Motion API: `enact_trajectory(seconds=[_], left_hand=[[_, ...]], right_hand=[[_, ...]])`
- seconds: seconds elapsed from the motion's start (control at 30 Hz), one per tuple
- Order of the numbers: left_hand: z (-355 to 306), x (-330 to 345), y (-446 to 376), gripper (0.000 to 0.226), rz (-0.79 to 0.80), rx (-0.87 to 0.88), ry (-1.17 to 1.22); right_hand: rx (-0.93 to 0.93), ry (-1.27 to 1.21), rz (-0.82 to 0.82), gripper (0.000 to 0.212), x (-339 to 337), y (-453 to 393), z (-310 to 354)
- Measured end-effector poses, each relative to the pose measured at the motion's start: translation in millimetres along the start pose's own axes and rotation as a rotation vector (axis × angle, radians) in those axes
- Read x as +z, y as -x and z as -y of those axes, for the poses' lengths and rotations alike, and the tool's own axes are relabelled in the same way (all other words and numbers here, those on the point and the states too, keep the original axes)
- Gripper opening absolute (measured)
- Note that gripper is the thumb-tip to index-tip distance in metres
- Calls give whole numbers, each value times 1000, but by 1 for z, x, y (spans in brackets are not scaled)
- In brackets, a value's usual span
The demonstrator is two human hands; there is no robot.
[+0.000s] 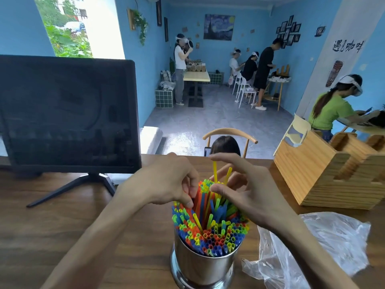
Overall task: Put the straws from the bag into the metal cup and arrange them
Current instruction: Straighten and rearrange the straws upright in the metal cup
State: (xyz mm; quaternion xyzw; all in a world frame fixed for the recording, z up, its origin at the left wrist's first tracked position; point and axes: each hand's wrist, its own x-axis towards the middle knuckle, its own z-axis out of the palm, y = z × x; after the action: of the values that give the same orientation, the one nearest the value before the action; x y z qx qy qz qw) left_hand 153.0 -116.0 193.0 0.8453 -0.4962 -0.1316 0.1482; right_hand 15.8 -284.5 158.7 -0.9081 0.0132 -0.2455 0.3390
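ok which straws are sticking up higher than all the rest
The two yellow straws at the far side of the metal cup, between the left hand and right hand. Their tips stand well above the other straws.

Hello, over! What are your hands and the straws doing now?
Left hand and right hand both pinching straws. Straws in cup, some sticking up uneven. Bag beside cup, nothing blocking.
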Motion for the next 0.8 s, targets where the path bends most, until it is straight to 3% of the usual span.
enact_trajectory(seconds=[0.1,0.27,0.5,0.7,0.8], left_hand=[[-2,-4,2,15,7,50,62],[-6,-15,9,14,-51,99,211],[-7,-27,9,15,-102,132,440],[-10,-25,9,20,-261,202,561],[-12,-23,9,25,-366,222,624]], right_hand=[[-38,74,18,14,5,0,-5],[2,-26,82,35,8,0,-8],[-9,-142,150,23,4,-8,-1],[38,-171,154,14,13,-19,6],[35,-271,112,22,17,-20,7]])
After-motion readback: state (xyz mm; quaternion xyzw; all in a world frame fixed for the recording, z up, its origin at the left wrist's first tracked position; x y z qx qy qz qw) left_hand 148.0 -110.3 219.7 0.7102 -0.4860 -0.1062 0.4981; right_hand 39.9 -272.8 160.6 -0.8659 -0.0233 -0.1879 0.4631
